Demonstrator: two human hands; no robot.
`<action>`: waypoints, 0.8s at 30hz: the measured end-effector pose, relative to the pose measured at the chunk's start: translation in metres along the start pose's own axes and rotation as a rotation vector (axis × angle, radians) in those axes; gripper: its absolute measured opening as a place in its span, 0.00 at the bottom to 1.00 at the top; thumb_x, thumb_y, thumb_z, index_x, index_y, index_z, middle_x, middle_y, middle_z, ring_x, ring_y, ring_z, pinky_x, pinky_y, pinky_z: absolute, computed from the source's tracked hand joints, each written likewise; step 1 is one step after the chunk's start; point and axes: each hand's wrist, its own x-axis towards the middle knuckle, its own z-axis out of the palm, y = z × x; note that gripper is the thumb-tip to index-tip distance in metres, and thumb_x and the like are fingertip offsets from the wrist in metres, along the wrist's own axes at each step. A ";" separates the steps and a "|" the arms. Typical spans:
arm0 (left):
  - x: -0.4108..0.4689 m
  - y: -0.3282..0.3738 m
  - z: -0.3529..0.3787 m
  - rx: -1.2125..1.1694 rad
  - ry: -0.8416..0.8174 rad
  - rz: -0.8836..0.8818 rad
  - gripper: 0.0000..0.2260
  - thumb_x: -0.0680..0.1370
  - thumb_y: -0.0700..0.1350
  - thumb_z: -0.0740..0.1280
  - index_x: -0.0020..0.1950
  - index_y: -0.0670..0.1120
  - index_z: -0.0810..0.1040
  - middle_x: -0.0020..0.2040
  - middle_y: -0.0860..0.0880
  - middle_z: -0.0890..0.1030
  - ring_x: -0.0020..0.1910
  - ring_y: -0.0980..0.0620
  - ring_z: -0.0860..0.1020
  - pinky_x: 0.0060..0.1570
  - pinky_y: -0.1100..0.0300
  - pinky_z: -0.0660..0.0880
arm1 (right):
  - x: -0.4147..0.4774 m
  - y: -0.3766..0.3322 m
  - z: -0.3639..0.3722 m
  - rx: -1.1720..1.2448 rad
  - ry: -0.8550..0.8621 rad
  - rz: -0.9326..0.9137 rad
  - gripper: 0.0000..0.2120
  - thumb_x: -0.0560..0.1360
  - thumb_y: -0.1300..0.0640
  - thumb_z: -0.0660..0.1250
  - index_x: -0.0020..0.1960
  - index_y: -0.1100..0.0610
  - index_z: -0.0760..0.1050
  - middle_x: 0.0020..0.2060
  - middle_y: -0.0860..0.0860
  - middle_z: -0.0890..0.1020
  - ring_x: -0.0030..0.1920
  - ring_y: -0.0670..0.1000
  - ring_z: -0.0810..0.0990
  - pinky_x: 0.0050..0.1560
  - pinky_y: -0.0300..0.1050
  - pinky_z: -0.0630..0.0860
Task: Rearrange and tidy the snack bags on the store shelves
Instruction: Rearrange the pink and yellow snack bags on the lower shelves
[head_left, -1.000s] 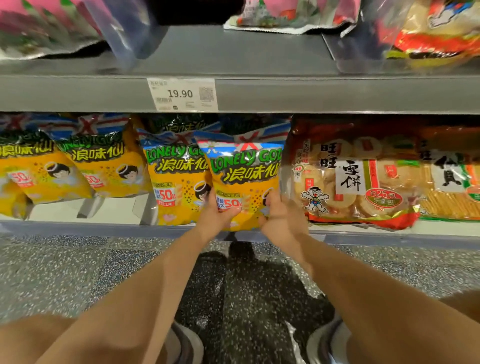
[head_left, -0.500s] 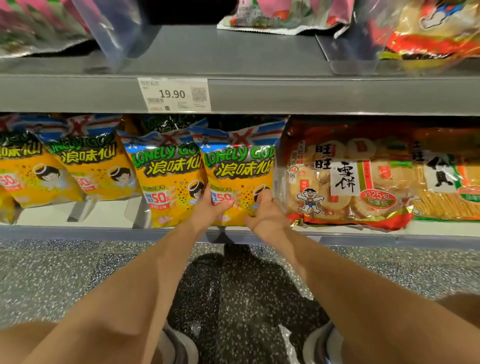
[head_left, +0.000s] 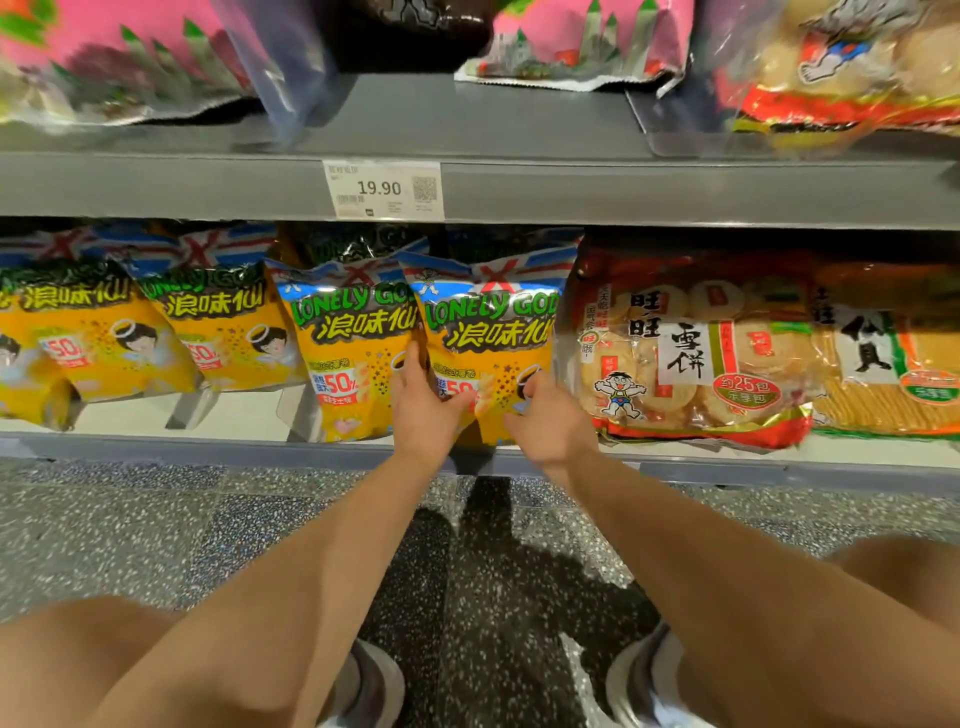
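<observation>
Since the earlier frames, both hands had stayed on the same yellow snack bag (head_left: 491, 353) at the front of the lower shelf (head_left: 208, 449), and the left thumb had climbed higher along the bag's left edge, between it and the neighbouring bag (head_left: 348, 358). The left hand (head_left: 423, 410) clasped the bag's lower left corner, fingers wrapped behind and thumb pointing up the seam; the right hand (head_left: 550, 421) pinched the lower right corner, fingertips closed on the foil. The bag stood upright, its bottom edge at the shelf lip, touching the neighbouring bag on its left and just beside the red rice cracker pack (head_left: 691, 353) on its right. It was glossy yellow with a blue, white and red flag pattern across the crimped top, green "LONELY GOD" lettering over yellow-green Chinese characters on a dark band, and a red "50" partly hidden by the left hand. Further left, two more bags of the same design (head_left: 223, 322) leaned tilted beside clear shelf dividers (head_left: 192, 410). A price tag (head_left: 384, 189) reading 19.90 sat on the rail of the upper shelf (head_left: 675, 192), which carried pink bags (head_left: 571, 36).
</observation>
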 end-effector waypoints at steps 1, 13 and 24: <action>-0.005 0.009 -0.003 0.008 0.030 0.017 0.41 0.69 0.48 0.75 0.75 0.47 0.56 0.65 0.42 0.68 0.64 0.42 0.70 0.63 0.47 0.69 | -0.002 -0.003 -0.004 -0.004 0.008 -0.008 0.17 0.75 0.53 0.63 0.62 0.58 0.66 0.56 0.56 0.75 0.45 0.55 0.75 0.47 0.47 0.73; -0.065 0.085 -0.067 -0.048 0.053 0.254 0.10 0.79 0.45 0.61 0.41 0.46 0.77 0.34 0.47 0.77 0.35 0.48 0.73 0.34 0.57 0.67 | -0.055 -0.053 -0.059 0.037 0.192 -0.154 0.06 0.76 0.50 0.62 0.47 0.53 0.73 0.42 0.50 0.80 0.47 0.55 0.79 0.43 0.45 0.72; -0.059 0.208 -0.135 -0.145 0.197 0.447 0.06 0.78 0.45 0.62 0.50 0.48 0.77 0.35 0.44 0.80 0.36 0.48 0.76 0.36 0.58 0.64 | -0.075 -0.131 -0.149 0.131 0.474 -0.336 0.11 0.76 0.46 0.62 0.44 0.54 0.74 0.40 0.51 0.81 0.45 0.55 0.78 0.44 0.47 0.71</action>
